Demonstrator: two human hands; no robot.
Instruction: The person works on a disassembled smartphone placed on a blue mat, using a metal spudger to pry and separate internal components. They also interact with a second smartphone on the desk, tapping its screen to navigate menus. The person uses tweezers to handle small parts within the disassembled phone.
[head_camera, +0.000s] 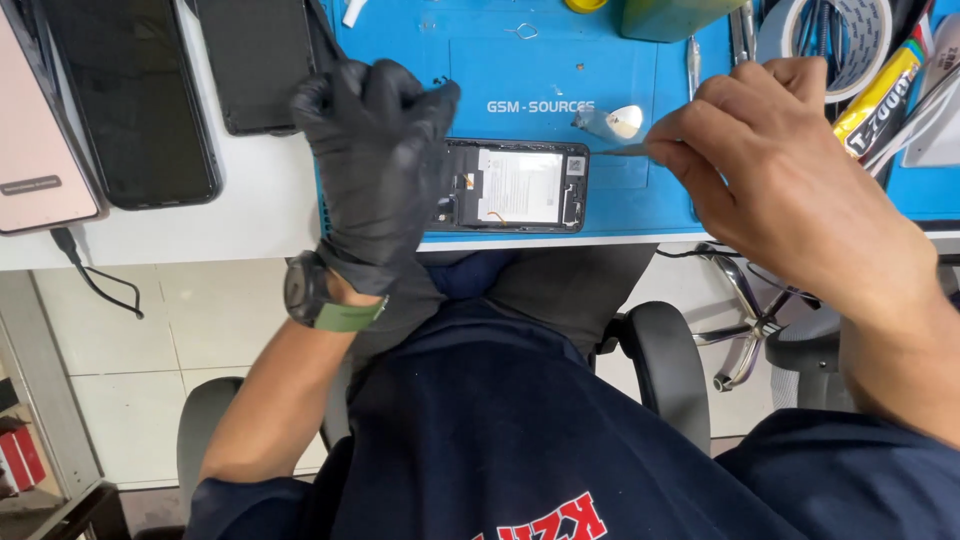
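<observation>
At the centre of the frame an opened phone (512, 186) lies flat on the blue mat (640, 200), its back cover already off so the white battery and the frame around it show; whatever sits under the battery has not been lifted out, and the parts seem to be in place, so by my judgement the work is past the opening stage and not yet far into the inside. The left hand (375, 160), in a black glove with a watch on a green strap at the wrist, rests over the left end of the phone with its fingers curled and bunched together, pressing down there; exactly what they touch is hidden by the glove. The right hand (790, 170), bare, is at the right of the frame, its fingers pressed together in a pinch on a thin metal tool (622, 151) whose tip points toward the phone's upper right corner, near it but not clearly touching. Counted: one opened phone on the mat, three more phones (130, 100) with dark or pale faces at the upper left on the white table, one roll of tape (850, 40) at the upper right, one yellow glue tube (880, 95) beside it
</observation>
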